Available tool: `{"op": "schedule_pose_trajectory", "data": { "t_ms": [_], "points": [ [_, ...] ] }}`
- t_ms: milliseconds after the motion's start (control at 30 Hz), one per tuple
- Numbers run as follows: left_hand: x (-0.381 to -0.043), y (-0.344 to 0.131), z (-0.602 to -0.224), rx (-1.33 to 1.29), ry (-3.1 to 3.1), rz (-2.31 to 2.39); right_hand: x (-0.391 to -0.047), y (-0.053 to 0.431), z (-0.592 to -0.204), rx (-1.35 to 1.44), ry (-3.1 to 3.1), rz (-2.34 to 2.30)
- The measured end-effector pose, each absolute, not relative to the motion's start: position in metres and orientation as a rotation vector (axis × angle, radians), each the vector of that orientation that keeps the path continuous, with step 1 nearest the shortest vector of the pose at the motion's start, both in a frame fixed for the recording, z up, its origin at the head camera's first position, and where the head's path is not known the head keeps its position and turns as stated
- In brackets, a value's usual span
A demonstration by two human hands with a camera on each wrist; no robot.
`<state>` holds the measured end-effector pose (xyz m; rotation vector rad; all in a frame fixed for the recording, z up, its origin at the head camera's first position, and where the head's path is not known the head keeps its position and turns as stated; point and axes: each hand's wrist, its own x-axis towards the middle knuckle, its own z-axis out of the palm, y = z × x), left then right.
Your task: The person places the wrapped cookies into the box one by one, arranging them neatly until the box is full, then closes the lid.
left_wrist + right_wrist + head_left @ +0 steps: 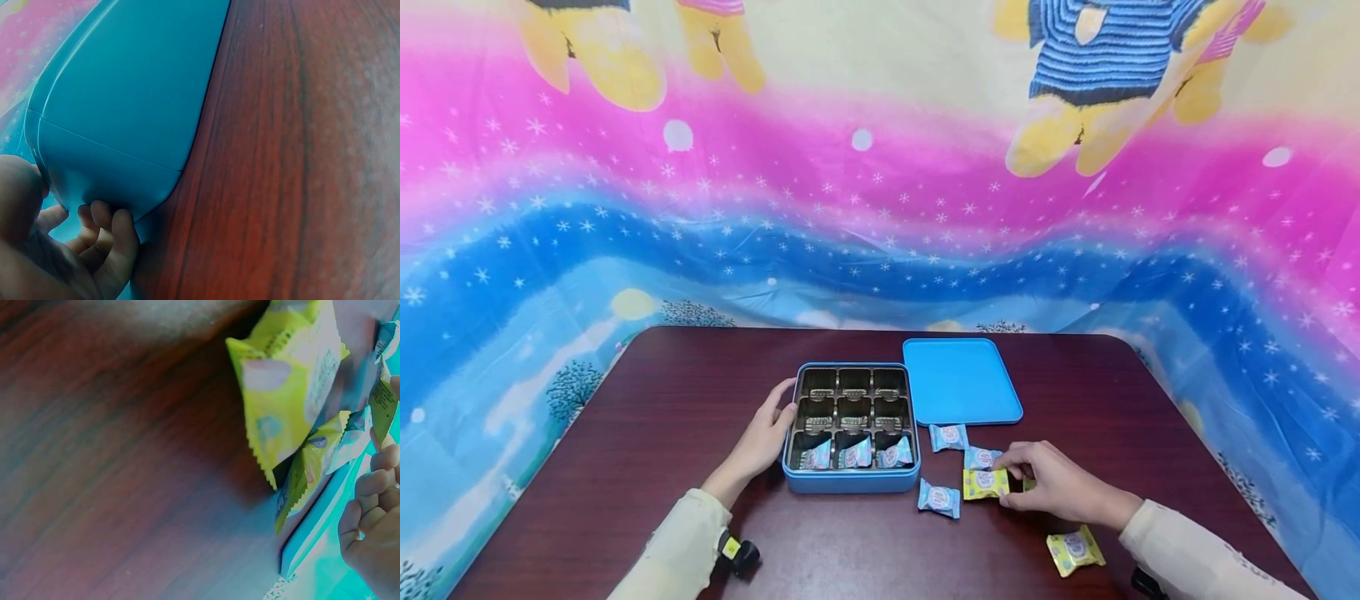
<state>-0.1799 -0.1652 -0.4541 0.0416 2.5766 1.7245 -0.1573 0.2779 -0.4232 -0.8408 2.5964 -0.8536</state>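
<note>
My left hand (767,433) holds the left side of a blue square tin (850,483), its thumb at the rim and curled fingers (125,231) against the wall. A tray with compartments lines the tin; its front row holds three blue wrapped candies, one (854,454) in the middle. With thumb and forefinger, my right hand (1060,487) pinches a yellow wrapped candy (985,484) right of the tin. Another yellow candy (312,469) is partly hidden behind that hand in the head view. Loose blue candies lie close by: one (949,437), a second (981,457) and a third (938,498).
The blue lid (962,382) lies flat on the dark wooden table (715,358), against the tin's right side. Nearer the front, another yellow candy (1075,550) lies beside my right sleeve. A patterned cloth (865,208) hangs behind the table.
</note>
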Motion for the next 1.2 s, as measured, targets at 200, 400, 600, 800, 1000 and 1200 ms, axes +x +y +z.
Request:
{"op": "schedule_pose_trajectory", "data": {
  "t_ms": [200,400,600,800,1000,1200],
  "points": [
    [-0.179,-0.165,-0.453,0.039,2.572,1.721,-0.159,0.278,-0.419,-0.814,2.601,-0.868],
    [-0.18,-0.166,-0.454,0.036,2.577,1.707,-0.16,0.275,-0.416,-0.796,2.616,-0.886],
    [-0.18,-0.167,-0.454,0.047,2.575,1.71,-0.163,0.272,-0.413,-0.787,2.631,-0.944],
    [-0.182,-0.166,-0.456,0.034,2.58,1.704,-0.168,0.267,-0.414,-0.803,2.656,-0.962],
    [-0.182,-0.166,-0.456,0.039,2.572,1.718,-0.175,0.262,-0.414,-0.827,2.649,-1.011],
    [-0.182,-0.166,-0.455,0.05,2.583,1.711,-0.18,0.256,-0.412,-0.827,2.644,-1.041]
  ]
}}
